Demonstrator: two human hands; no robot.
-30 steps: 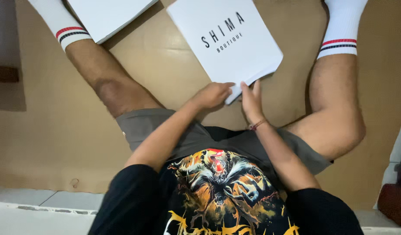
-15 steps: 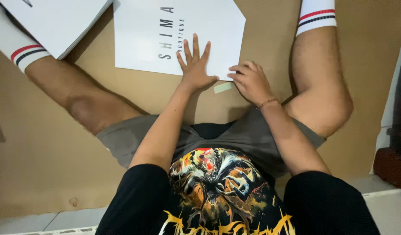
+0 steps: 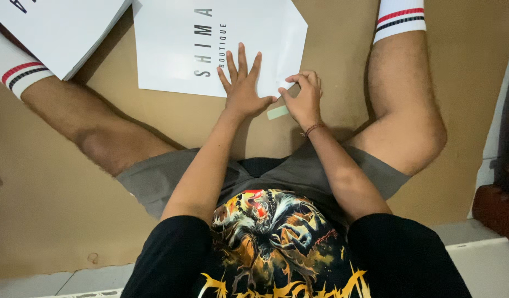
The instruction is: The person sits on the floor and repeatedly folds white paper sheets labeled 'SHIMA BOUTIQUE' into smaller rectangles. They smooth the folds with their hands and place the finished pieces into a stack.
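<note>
Paper bag [image 3: 210, 44] lies flat on the brown floor [image 3: 343, 49] between my legs — thin, light, bendy, I think. Left hand [image 3: 242, 88] presses it, fingers spread; right hand [image 3: 303, 99] pinches the pale strip [image 3: 277, 112] at its corner — best grip there.

Even, soft indoor light falls from above, leaving faint shadows beneath the hands [image 3: 271, 91] and legs on the brown floor [image 3: 56, 193]. The white sheet [image 3: 210, 44] glows without glare; focus is sharp, with mild wide-angle stretching at the edges.
</note>
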